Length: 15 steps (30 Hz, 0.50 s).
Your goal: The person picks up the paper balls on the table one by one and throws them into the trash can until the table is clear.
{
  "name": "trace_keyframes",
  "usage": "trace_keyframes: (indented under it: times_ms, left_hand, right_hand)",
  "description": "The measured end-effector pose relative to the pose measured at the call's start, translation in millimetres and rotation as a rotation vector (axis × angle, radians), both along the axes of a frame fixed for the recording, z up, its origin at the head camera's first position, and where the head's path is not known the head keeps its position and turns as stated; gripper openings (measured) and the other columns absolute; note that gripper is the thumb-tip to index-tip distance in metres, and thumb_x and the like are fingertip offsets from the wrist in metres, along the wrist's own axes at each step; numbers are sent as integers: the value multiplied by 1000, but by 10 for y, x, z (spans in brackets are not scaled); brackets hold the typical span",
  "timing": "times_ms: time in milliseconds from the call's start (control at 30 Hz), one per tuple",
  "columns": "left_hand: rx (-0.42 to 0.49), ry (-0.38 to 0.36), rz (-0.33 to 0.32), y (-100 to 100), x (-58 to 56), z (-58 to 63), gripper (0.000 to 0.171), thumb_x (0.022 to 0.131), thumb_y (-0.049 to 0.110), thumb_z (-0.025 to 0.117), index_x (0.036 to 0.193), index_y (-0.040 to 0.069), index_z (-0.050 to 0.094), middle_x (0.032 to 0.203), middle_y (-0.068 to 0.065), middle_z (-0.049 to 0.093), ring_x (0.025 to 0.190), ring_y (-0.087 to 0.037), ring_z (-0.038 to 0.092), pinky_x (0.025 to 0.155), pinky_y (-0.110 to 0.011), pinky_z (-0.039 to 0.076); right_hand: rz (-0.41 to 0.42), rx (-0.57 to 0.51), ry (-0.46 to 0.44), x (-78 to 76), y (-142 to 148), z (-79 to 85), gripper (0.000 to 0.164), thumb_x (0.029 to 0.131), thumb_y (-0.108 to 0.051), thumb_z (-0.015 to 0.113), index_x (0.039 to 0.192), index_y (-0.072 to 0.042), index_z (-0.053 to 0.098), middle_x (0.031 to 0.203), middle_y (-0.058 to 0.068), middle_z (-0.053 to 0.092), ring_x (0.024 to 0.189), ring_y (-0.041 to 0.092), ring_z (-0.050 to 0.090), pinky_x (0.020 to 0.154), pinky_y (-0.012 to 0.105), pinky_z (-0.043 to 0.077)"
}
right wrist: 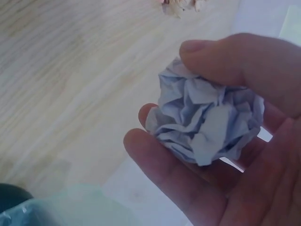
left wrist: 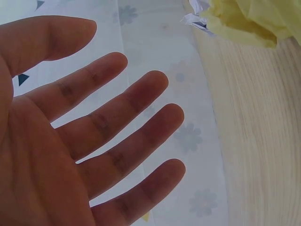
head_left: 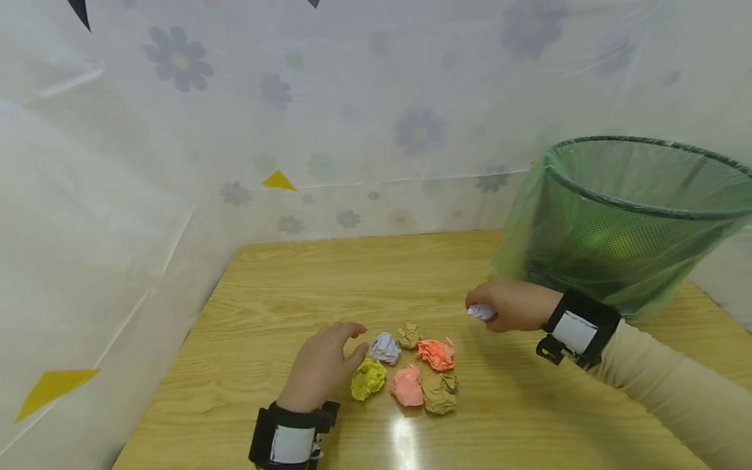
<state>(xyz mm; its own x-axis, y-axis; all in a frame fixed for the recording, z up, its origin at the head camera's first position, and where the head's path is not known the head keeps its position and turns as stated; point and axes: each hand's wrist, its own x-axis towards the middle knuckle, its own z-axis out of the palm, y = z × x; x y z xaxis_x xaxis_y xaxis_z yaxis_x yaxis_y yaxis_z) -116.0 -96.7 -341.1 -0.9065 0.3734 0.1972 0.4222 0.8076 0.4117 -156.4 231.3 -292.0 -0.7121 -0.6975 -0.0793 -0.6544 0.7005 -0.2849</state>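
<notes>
My right hand [head_left: 499, 307] holds a crumpled pale blue paper ball [right wrist: 207, 120], thumb and fingers curled round it, just in front of the green mesh waste bin [head_left: 623, 222]. The ball [head_left: 482, 312] pokes out of the fist in the head view. My left hand [head_left: 323, 365] hovers open, fingers spread [left wrist: 122, 122], beside a cluster of crumpled paper balls on the wooden table [head_left: 282, 281]: a yellow ball [head_left: 368, 378], a lavender ball [head_left: 385, 348], a tan ball [head_left: 408, 334], an orange ball [head_left: 437, 354], a pink ball [head_left: 407, 385] and a brown ball [head_left: 439, 393].
The bin, lined with a green plastic bag, stands at the table's back right. A translucent flower-print sheet [head_left: 294, 117] walls the table at the back and left. Both wrists wear black camera straps.
</notes>
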Motion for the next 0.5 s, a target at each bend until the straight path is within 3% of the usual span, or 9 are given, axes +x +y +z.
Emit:
trace_keyframes:
  times_ms: [500]
  left_hand:
    - [-2,4,-7,-1,-1,-5,26,87,28,64,109,14,66,99,-1,66,87,-19,60,67,-33,49]
  right_hand:
    - [-27,16,44,91,20,226,23,76,-3,68,97,-12,62,87,-6,56,74,7,52,61,27,46]
